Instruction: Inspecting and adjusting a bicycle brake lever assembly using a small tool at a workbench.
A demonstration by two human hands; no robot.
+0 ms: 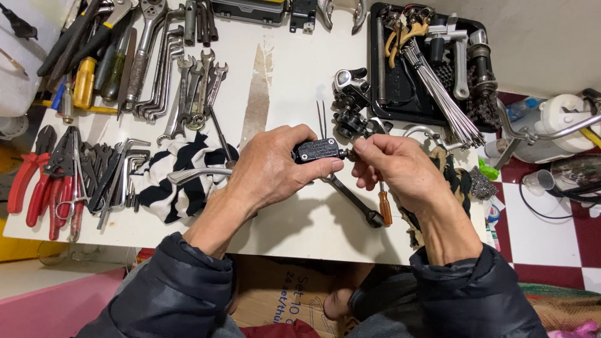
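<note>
Head view: both hands on the lever unit

Left hand (pixel 269 169) is clamping the small black metal brake-lever body (pixel 318 150) over mid-table; right hand (pixel 394 169) is pinching its right end. Rigid, compact, probably light — grip its body; silver lever (pixel 197 174) is sticking out left.

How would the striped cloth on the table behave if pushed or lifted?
The striped cloth lies crumpled, so it would probably bunch if pushed and droop if lifted. It looks light, though the metal lever lying over it may drag along.

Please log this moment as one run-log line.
left hand: grips black brake lever body | right hand: fingertips at its end | white table
</note>
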